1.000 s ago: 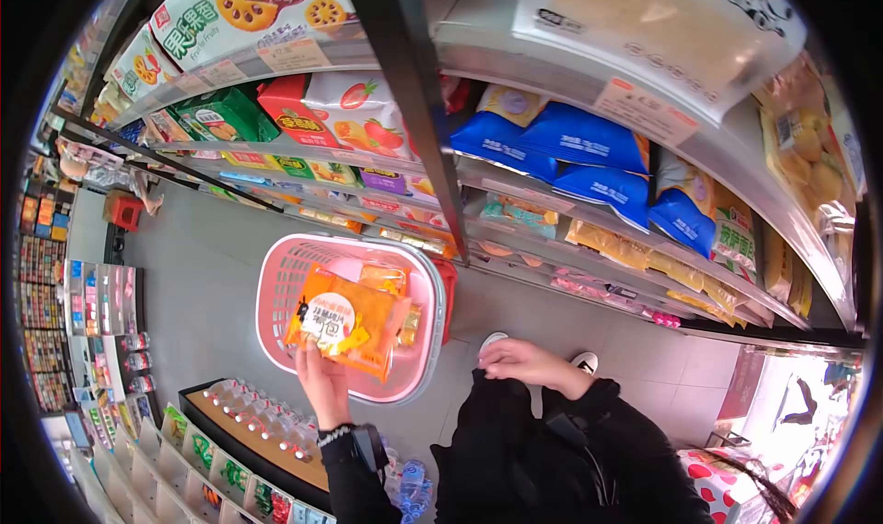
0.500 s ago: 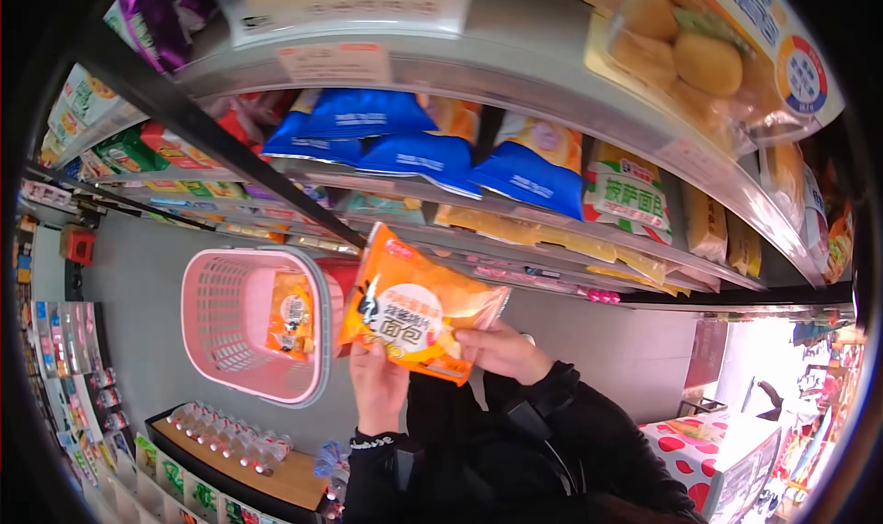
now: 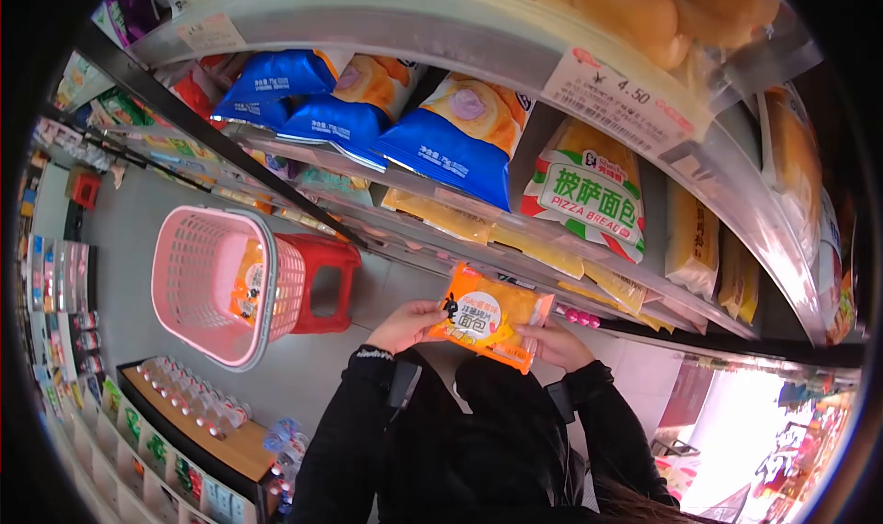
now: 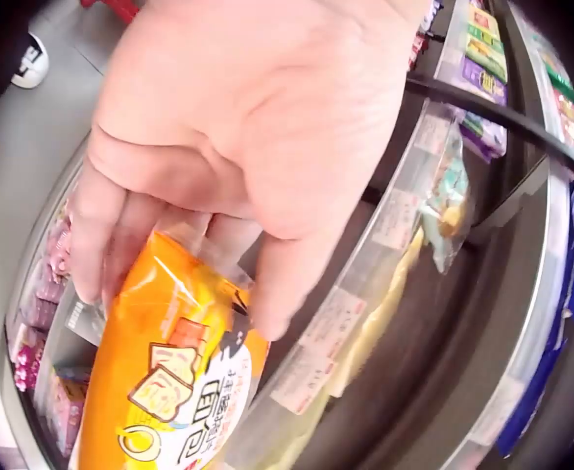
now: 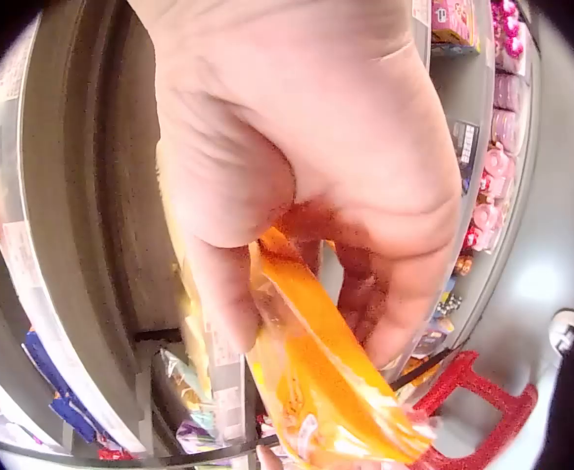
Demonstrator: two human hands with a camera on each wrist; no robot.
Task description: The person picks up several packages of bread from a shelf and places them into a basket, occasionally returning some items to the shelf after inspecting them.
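Observation:
An orange bread packet [image 3: 483,314] is held level in front of the lower shelves, its printed front facing up. The left hand [image 3: 405,327] pinches its left end, and the right hand [image 3: 557,344] grips its right end. In the left wrist view, thumb and fingers of the left hand [image 4: 238,127] close on a corner of the packet [image 4: 169,382]. The right wrist view has the right hand [image 5: 316,147] with thumb and curled fingers around the packet's other end [image 5: 316,362].
A pink basket [image 3: 175,289] with an orange packet [image 3: 248,280] inside stands beside a red stool [image 3: 326,285] at left. Shelves hold blue bread bags [image 3: 455,142] and a pizza bread bag [image 3: 589,193]. Bottles [image 3: 193,395] line a low wooden ledge [image 3: 248,446].
The left hand has lifted the packet away from the basket, and the right hand has taken its other end. The view has shifted right along the shelves.

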